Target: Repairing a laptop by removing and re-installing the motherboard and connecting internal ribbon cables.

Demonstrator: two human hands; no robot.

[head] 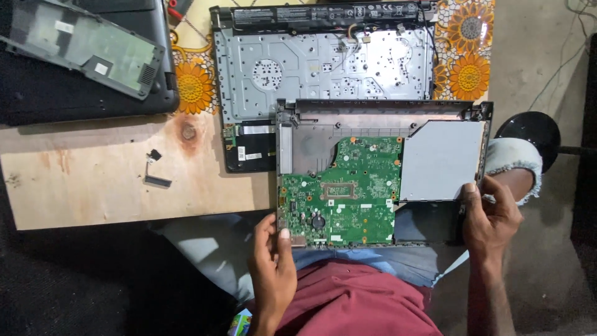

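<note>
Two hands: both are gripping one opened laptop base [311,134], held over the lap at the frame's lower centre.
Upper left: a dark laptop shell [56,93] is lying with a loose grey cover panel [84,43] on it.
Left centre: small black brackets [155,168] are sitting on the wooden table [93,186].
Left hand [273,261]: it is clamping the base's lower left corner, thumb lying on the edge.
Centre: the green motherboard [348,193] is sitting exposed inside the base.
Upper centre: a metal keyboard frame [323,68] is lying flat.
Right hand [491,218]: it is pinching the right edge beside the silver optical drive [441,158].
Risk: held only at its edges, the base could be tilting and slipping off the lap; a thumb could be pressing on board components.
</note>
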